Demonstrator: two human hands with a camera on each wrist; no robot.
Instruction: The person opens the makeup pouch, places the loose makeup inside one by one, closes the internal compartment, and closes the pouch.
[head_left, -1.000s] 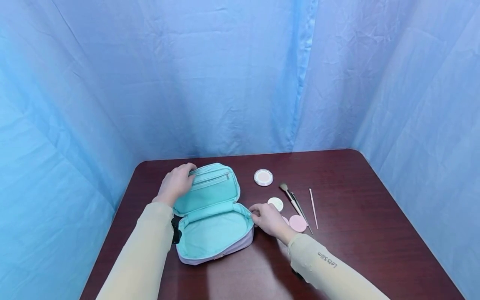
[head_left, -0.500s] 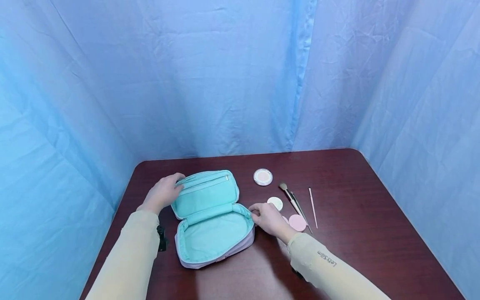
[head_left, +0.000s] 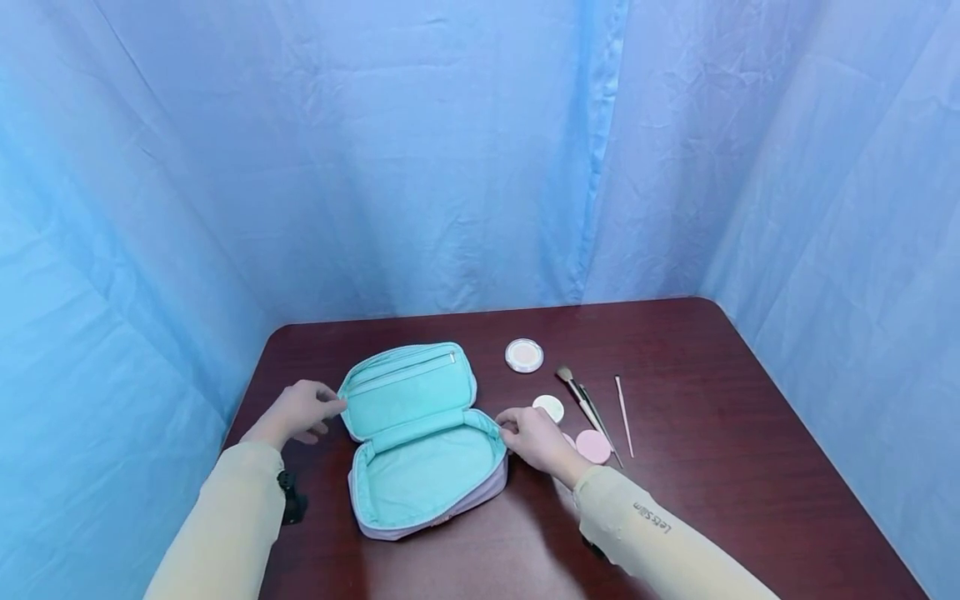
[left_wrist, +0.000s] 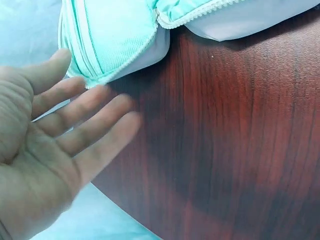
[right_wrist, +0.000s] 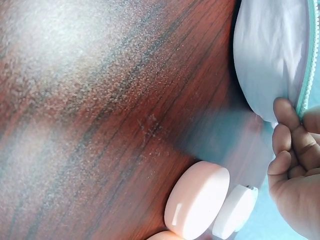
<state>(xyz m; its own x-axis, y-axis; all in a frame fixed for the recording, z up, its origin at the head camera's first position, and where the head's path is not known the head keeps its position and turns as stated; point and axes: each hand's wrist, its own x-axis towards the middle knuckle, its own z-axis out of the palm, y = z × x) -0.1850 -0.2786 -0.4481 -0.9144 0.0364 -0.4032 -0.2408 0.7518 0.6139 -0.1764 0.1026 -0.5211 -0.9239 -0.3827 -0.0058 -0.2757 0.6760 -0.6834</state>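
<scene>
A soft zip cosmetic bag [head_left: 427,471], lavender outside and mint-green inside, lies unzipped on the table, its lid [head_left: 412,390] folded back flat. At the bag's right rim, my right hand [head_left: 536,437] pinches the edge between thumb and fingers; the right wrist view shows the fingertips at the zipper tape [right_wrist: 302,97]. My left hand [head_left: 298,410] hovers beside the lid's left edge, fingertips close to it in the head view. Seen from the left wrist, its fingers [left_wrist: 95,117] are spread and loosely straight, with nothing in them.
Right of the bag lie a round compact [head_left: 524,356], a white round case [head_left: 549,408], a pink round case [head_left: 593,447] and another partly hidden by my right hand. A fluffy makeup brush [head_left: 577,394] and thinner sticks lie beside them. Blue curtains [head_left: 450,167] surround the dark table [head_left: 720,467].
My left hand has let go of the lid's upper left corner and drawn back left and toward me. The lid has settled flatter. My right hand stays at the rim.
</scene>
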